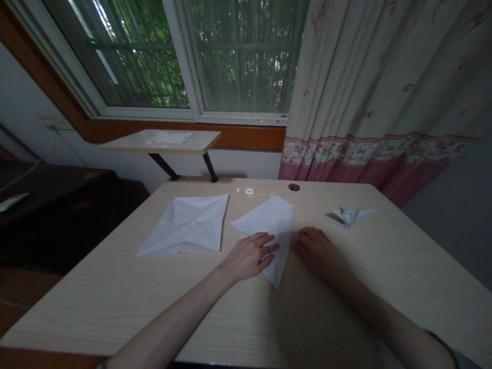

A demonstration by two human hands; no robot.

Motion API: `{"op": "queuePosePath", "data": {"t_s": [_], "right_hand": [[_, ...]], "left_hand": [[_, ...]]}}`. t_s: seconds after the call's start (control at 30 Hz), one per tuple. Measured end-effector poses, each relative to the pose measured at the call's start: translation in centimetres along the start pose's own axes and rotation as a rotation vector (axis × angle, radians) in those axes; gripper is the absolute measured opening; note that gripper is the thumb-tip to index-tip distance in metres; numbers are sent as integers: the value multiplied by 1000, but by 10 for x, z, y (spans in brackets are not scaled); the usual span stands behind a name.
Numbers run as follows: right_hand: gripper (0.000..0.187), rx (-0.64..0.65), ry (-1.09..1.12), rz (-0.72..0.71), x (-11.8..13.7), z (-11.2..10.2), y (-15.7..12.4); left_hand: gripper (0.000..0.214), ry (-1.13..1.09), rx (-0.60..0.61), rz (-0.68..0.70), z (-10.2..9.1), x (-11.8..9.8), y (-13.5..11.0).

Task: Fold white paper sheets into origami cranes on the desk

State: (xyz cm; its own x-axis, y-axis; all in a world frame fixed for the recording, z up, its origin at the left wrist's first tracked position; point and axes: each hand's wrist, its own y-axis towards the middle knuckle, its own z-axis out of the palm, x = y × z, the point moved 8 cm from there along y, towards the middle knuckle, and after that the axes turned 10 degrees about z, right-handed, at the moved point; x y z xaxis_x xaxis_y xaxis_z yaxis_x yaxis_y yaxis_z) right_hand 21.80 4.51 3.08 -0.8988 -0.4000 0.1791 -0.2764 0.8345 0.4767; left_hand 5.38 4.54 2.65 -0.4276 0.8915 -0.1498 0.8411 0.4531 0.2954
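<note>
A white sheet folded into a kite shape (pixel 271 220) lies on the light wooden table (pixel 346 307). My left hand (pixel 249 254) rests flat on its lower left part, fingers stretched out. My right hand (pixel 315 247) lies at the sheet's right edge with its fingers curled down onto the table, touching the paper's border. A second white sheet (pixel 188 224), creased and opened flat, lies to the left. A small finished folded paper figure (pixel 351 215) sits to the right.
A cable hole (pixel 294 187) is in the table's far edge. Behind stands a small raised shelf (pixel 161 142) with a paper on it, under a window. A patterned curtain (pixel 384 102) hangs at the right. Dark furniture (pixel 57 205) stands to the left.
</note>
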Motion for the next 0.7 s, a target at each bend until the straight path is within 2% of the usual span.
{"op": "queuePosePath", "data": {"t_s": [0.13, 0.7], "right_hand": [[15, 36, -4, 1, 2, 1, 0], [18, 33, 36, 8, 7, 0, 1]], "left_hand": [[34, 3, 19, -1, 0, 0, 0], [32, 0, 2, 6, -3, 0, 1]]}}
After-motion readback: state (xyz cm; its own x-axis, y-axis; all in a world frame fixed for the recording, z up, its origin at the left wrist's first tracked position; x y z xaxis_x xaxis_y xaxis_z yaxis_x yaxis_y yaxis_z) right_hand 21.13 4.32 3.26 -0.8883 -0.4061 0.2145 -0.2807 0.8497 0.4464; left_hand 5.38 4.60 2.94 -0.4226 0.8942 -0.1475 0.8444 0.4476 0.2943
